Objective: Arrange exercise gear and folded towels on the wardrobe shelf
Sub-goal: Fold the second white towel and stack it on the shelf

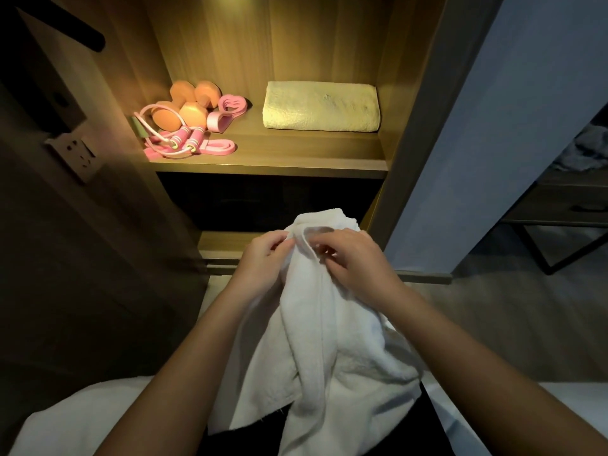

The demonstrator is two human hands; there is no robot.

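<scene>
Hanging unfolded below the wardrobe shelf (pixel 263 159), the white towel (pixel 329 324) is pinched at its top edge by the left hand (pixel 263 255) and right hand (pixel 355 258), and corners are best matched squarely before folding, as with the folded towel (pixel 320 106) beside the dumbbells (pixel 184 106).

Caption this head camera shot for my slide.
Left hand and right hand pinch a white towel below a lit shelf holding dumbbells, jump rope and folded towel.

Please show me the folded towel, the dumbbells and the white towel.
folded towel (pixel 320 106): head view, middle of its top.
dumbbells (pixel 194 115): head view, nearer one's right end.
white towel (pixel 329 324): head view, hanging middle part.
</scene>
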